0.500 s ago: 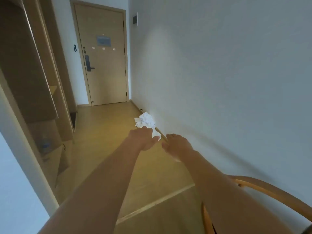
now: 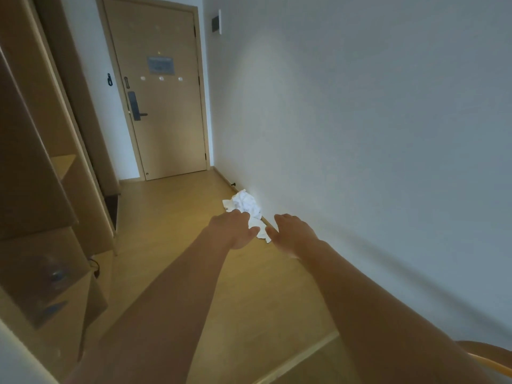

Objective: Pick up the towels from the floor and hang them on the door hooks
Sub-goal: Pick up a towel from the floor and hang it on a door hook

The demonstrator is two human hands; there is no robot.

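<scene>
A crumpled white towel lies on the wooden floor against the right wall. Both my arms are stretched out toward it. My left hand hovers over the towel's near edge with fingers spread and nothing in it. My right hand is just to the right, fingers apart, also holding nothing. Part of the towel shows between the two hands. At the end of the hallway stands the beige door, with three small pale hooks in a row below a grey sign.
A wooden wardrobe unit with shelves lines the left side. The door has a dark handle. A curved wooden chair back shows at the bottom right. A small black door stop sits at the skirting.
Both hands have moved forward toward the towel, and the view has come closer to it and the door.
</scene>
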